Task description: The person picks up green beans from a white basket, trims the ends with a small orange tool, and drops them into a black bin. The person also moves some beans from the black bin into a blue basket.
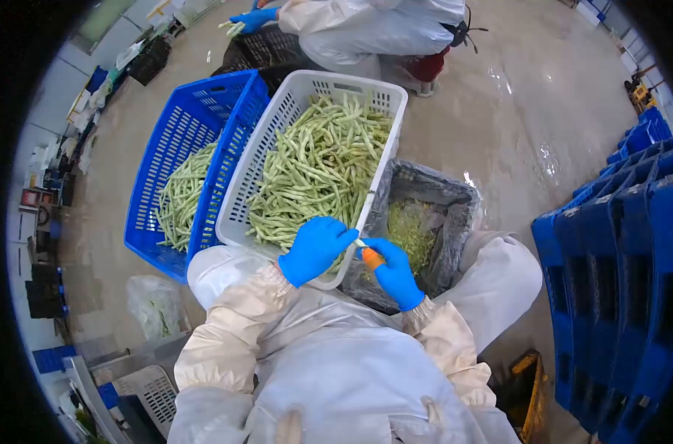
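Note:
My left hand (316, 250), in a blue glove, is closed on a green bean (360, 243) over the near edge of the white crate. Close against it, my right hand (394, 275) is also gloved in blue, its fingers pinched at the bean's other end. An orange sleeve-like piece (372, 257) covers the right thumb. Below and beyond my hands, the white crate (387, 87) holds a heap of green beans (318, 166). Right of it, a dark plastic-lined bin (451, 194) contains small green trimmings (410, 231), partly behind my right hand.
A blue crate (148, 185) with more beans leans by the white one. Ahead, a seated person (373, 29) with blue gloves holds beans over a dark crate. Blue pallets (610, 288) are stacked at right. A clear plastic bag (155, 305) lies on the wet floor (521, 111).

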Demonstrator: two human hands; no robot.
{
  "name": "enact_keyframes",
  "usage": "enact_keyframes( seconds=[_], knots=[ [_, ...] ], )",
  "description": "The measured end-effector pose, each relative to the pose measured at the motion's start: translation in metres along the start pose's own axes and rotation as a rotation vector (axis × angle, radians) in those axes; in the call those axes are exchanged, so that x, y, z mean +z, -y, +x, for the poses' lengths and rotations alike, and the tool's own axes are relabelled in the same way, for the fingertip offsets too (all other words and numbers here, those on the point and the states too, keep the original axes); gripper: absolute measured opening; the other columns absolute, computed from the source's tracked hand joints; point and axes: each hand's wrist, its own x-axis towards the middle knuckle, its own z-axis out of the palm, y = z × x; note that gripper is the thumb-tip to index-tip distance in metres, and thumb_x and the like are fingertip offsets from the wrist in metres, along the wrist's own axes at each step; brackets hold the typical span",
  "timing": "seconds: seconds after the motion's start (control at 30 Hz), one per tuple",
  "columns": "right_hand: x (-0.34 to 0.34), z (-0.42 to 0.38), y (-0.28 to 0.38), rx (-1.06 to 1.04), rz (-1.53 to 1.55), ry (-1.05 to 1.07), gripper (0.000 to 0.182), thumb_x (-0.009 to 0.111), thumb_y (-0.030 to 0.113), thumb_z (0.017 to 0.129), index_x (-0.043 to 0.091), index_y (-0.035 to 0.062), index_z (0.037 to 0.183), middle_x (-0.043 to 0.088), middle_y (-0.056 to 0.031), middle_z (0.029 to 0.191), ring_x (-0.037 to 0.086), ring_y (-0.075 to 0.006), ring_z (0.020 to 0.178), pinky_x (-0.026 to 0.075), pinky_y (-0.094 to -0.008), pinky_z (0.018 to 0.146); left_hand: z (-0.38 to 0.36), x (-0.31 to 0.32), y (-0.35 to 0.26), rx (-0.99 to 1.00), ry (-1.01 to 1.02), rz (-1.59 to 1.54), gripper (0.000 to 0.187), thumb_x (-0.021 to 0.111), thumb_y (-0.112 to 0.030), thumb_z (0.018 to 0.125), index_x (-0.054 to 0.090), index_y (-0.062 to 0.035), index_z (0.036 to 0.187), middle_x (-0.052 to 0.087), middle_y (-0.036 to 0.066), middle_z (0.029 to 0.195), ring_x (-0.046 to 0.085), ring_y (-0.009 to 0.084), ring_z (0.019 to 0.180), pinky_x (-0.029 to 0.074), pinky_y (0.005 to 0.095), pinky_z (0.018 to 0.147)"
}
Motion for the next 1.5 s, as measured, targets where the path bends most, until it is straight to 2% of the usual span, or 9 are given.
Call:
enact_keyframes(
  seconds=[0.17, 0.4, 0.6, 0.73, 0.83, 0.97, 1.03, 1.2, 1.5],
  knots=[
    [-0.002, -0.008, 0.0, 0.033, 0.273, 0.094, 0.019, 0.053, 0.009, 0.088, 0.059, -0.0013, 0.102, 0.063, -0.0078, 0.086, 0.057, -0.0119, 0.076, 0.046, -0.0265, 0.069, -0.003, -0.011, -0.01, 0.097, 0.021, 0.142, 0.028, 0.057, -0.013, 0.07, 0.056, -0.0114, 0.098, 0.047, 0.004, 0.071, 0.051, 0.0214, 0.068, 0.041, 0.0342, 0.059],
    [-0.007, -0.011, -0.006, 0.006, 0.118, 0.118, 0.019, 0.049, 0.012, 0.09, 0.06, -0.0021, 0.095, 0.058, -0.0021, 0.071, 0.052, -0.0097, 0.065, 0.044, -0.0248, 0.061, -0.007, -0.019, -0.021, 0.111, 0.094, 0.208, 0.032, 0.056, -0.012, 0.069, 0.056, -0.012, 0.102, 0.051, 0.004, 0.08, 0.052, 0.0217, 0.073, 0.042, 0.0328, 0.06],
    [-0.004, -0.01, 0.012, 0.108, 0.507, 0.051, 0.02, 0.05, 0.016, 0.089, 0.059, -0.0009, 0.091, 0.056, -0.0025, 0.071, 0.05, -0.0099, 0.064, 0.045, -0.026, 0.064, -0.008, -0.009, -0.031, -0.163, -0.076, -0.06, 0.024, 0.062, -0.01, 0.073, 0.06, -0.011, 0.097, 0.059, 0.006, 0.081, 0.058, 0.0232, 0.07, 0.046, 0.0299, 0.057],
    [-0.025, -0.004, -0.003, 0.177, 0.733, -0.271, 0.017, 0.053, 0.017, 0.086, 0.06, 0.0009, 0.088, 0.056, -0.0024, 0.072, 0.051, -0.0108, 0.063, 0.046, -0.0284, 0.061, -0.018, -0.02, -0.002, -0.637, -0.695, -1.059, 0.014, 0.056, -0.004, 0.084, 0.062, -0.0062, 0.096, 0.062, 0.006, 0.093, 0.061, 0.0178, 0.08, 0.05, 0.0286, 0.067],
    [-0.075, 0.0, -0.049, 0.205, 0.798, -0.634, 0.015, 0.055, 0.015, 0.082, 0.06, 0.0025, 0.089, 0.056, -0.0027, 0.072, 0.053, -0.0125, 0.065, 0.047, -0.0289, 0.066, -0.029, -0.078, 0.026, -0.818, -0.906, -1.051, 0.018, 0.055, -0.008, 0.087, 0.058, 0.0005, 0.102, 0.061, 0.006, 0.088, 0.06, 0.0148, 0.079, 0.051, 0.0266, 0.066],
    [-0.076, 0.0, -0.04, 0.376, 0.191, -0.589, 0.02, 0.055, 0.012, 0.083, 0.057, 0.001, 0.099, 0.058, -0.0044, 0.085, 0.054, -0.0138, 0.074, 0.046, -0.0292, 0.076, -0.037, -0.09, 0.037, -0.914, -1.031, -1.118, 0.022, 0.052, -0.011, 0.089, 0.056, 0.0011, 0.107, 0.061, 0.007, 0.086, 0.06, 0.0146, 0.078, 0.053, 0.0267, 0.066],
    [-0.038, 0.0, -0.036, -0.106, -0.11, -0.324, 0.026, 0.052, 0.01, 0.085, 0.056, 0.0016, 0.109, 0.058, -0.0057, 0.098, 0.055, -0.0162, 0.088, 0.043, -0.0293, 0.084, -0.037, -0.081, 0.036, -0.912, -1.035, -1.171, 0.023, 0.052, -0.013, 0.09, 0.055, 0.001, 0.108, 0.061, 0.007, 0.086, 0.06, 0.0148, 0.078, 0.053, 0.0269, 0.066],
    [-0.005, -0.004, -0.01, -0.085, 0.069, 0.107, 0.028, 0.05, 0.009, 0.088, 0.054, 0.0028, 0.115, 0.059, -0.006, 0.103, 0.053, -0.0143, 0.095, 0.042, -0.0285, 0.085, -0.025, -0.053, 0.023, -0.954, -0.93, -1.266, 0.025, 0.053, -0.015, 0.089, 0.054, 0.0004, 0.109, 0.061, 0.009, 0.087, 0.062, 0.0167, 0.078, 0.053, 0.0266, 0.064],
    [-0.005, -0.004, -0.019, 0.028, 0.072, 0.049, 0.017, 0.05, 0.012, 0.089, 0.058, 0.0001, 0.099, 0.061, -0.0052, 0.08, 0.055, -0.0112, 0.072, 0.046, -0.0271, 0.069, -0.02, -0.042, 0.012, -0.952, -0.88, -1.29, 0.023, 0.052, -0.013, 0.089, 0.055, -0.0006, 0.108, 0.062, 0.009, 0.088, 0.062, 0.0178, 0.079, 0.053, 0.0277, 0.065]
  ],
)
